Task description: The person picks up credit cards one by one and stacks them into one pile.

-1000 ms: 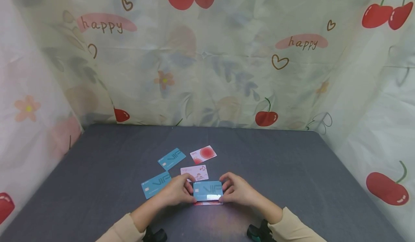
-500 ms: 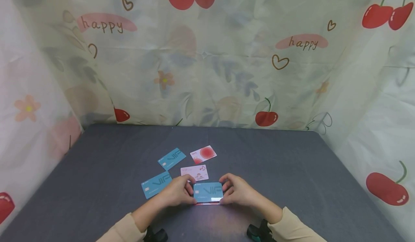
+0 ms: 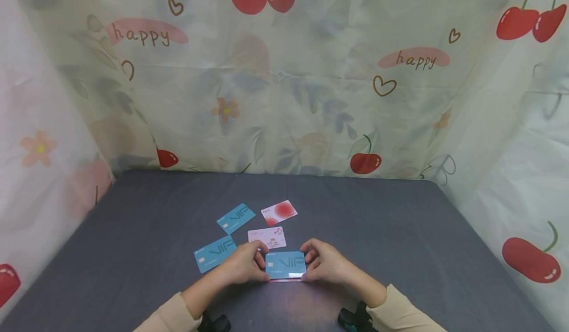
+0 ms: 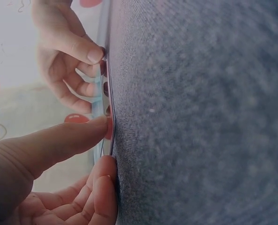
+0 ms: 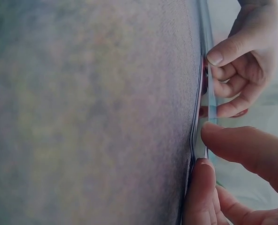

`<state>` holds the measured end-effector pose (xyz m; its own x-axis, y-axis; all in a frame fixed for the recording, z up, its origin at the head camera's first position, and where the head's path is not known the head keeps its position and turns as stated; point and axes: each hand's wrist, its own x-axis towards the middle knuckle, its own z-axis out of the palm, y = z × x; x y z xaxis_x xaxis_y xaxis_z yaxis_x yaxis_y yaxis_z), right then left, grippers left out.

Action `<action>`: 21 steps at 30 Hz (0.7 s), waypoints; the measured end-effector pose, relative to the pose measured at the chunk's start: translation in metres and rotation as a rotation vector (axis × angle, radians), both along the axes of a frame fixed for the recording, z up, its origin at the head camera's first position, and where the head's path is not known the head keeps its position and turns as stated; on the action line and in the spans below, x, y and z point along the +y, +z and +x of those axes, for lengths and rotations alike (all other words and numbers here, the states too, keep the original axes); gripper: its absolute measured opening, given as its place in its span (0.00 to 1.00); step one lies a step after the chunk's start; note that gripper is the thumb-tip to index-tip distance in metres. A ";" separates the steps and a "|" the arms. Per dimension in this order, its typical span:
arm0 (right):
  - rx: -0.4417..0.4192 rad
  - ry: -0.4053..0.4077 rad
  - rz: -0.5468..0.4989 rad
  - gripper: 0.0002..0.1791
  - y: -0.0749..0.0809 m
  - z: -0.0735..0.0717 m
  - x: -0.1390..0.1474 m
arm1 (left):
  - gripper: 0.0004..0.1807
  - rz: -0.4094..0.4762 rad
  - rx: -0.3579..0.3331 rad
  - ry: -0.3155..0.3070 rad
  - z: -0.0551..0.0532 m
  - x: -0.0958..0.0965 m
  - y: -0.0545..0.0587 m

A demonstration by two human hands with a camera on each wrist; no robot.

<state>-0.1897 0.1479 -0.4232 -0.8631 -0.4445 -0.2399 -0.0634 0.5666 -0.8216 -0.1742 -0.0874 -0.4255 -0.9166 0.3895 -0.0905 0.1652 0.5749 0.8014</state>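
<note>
Closer to the person it comes, the blue VIP card (image 3: pixel 285 265) in the middle, edging nearer over the last second and leaving just a sliver of the red-and-white card (image 3: pixel 285 280) showing along its near side. And it's a two-handed hold: left hand (image 3: pixel 246 261) pinching the left short edge between thumb and curled fingers, right hand (image 3: pixel 326 260) mirroring it on the right short edge. Both wrist views catch a narrow gap, the blue card sitting just above what lies below; how many layers are down there, I cannot tell.

Just beyond, a pale pink card (image 3: pixel 272 238) lies flat, its near-left corner tucked behind the left fingers in the head view. Farther back, the red-circle card (image 3: pixel 279 212), set at a slant. Out to the left, a second blue card (image 3: pixel 213 253), partly behind the left hand, and beyond it a third blue card (image 3: pixel 235 218), the two corner to corner; touching or not, too close to call. All of it on the dark grey table (image 3: pixel 378 223), beige sleeves (image 3: pixel 171 314) reaching in, the cherry-print curtain (image 3: pixel 284 124) hanging behind.
</note>
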 end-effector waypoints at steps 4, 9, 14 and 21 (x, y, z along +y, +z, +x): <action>0.011 0.003 0.011 0.29 -0.001 0.000 -0.001 | 0.25 -0.003 0.007 -0.005 0.000 0.000 0.000; 0.040 0.020 0.009 0.27 -0.002 0.000 -0.001 | 0.22 -0.009 0.044 -0.022 0.000 0.000 -0.001; 0.055 0.019 0.025 0.27 -0.002 0.001 -0.002 | 0.22 -0.019 0.049 -0.024 0.000 0.000 -0.002; 0.054 0.020 0.043 0.27 -0.002 0.000 -0.003 | 0.22 -0.036 0.030 -0.021 0.000 0.001 -0.001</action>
<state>-0.1892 0.1453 -0.4253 -0.8665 -0.4517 -0.2126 -0.1184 0.5996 -0.7915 -0.1741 -0.0865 -0.4266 -0.9108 0.4056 -0.0769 0.2015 0.5993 0.7747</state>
